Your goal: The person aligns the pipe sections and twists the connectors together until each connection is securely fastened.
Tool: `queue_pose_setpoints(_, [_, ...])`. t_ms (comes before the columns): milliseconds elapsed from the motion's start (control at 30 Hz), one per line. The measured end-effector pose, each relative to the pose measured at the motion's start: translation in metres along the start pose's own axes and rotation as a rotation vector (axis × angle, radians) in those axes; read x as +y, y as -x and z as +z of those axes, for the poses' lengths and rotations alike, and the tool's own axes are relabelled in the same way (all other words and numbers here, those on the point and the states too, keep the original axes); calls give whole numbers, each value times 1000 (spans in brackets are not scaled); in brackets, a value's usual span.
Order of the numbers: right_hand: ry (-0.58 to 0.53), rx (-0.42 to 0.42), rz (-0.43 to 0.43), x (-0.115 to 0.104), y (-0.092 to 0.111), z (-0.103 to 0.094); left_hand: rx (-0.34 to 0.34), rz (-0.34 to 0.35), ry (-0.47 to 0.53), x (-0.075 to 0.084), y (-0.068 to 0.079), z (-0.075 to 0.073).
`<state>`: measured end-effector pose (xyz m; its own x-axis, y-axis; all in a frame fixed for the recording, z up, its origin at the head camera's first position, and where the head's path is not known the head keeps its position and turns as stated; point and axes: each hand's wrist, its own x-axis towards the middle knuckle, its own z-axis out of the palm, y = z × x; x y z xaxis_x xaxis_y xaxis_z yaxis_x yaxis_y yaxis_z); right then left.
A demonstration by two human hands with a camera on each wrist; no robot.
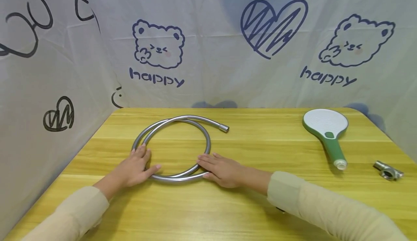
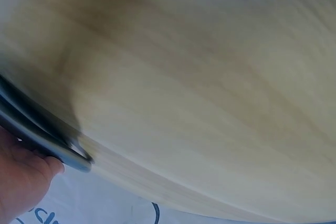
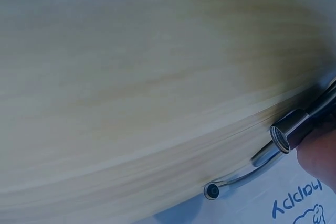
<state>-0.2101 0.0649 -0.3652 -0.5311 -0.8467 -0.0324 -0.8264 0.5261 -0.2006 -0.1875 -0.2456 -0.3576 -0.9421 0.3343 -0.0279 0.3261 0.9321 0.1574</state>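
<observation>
A coiled silver shower hose (image 1: 176, 178) lies on the wooden table in front of me. My left hand (image 1: 133, 168) rests on the left side of the loop, fingers spread over the tubing and thumb reaching inside the ring. On the right side of the coil, my right hand (image 1: 224, 170) lies palm down with its fingers extended across the hose. It hides one end in the head view; a threaded metal connector (image 3: 289, 129) shows beside that hand in the right wrist view. The hose's other end (image 1: 224, 128) points right, at the back of the loop.
A green and white shower head (image 1: 325, 121) lies at the back right of the table (image 1: 260, 139). To its right is a small chrome fitting (image 1: 387, 171). White cloth with drawings (image 1: 208, 52) hangs behind the table and along its left side.
</observation>
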Motion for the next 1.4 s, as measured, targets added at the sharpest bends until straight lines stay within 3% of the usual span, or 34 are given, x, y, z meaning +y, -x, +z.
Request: queue_pose_setpoints(1400, [-14,54,-20,17,26,3,0,6,28,24,-6,7])
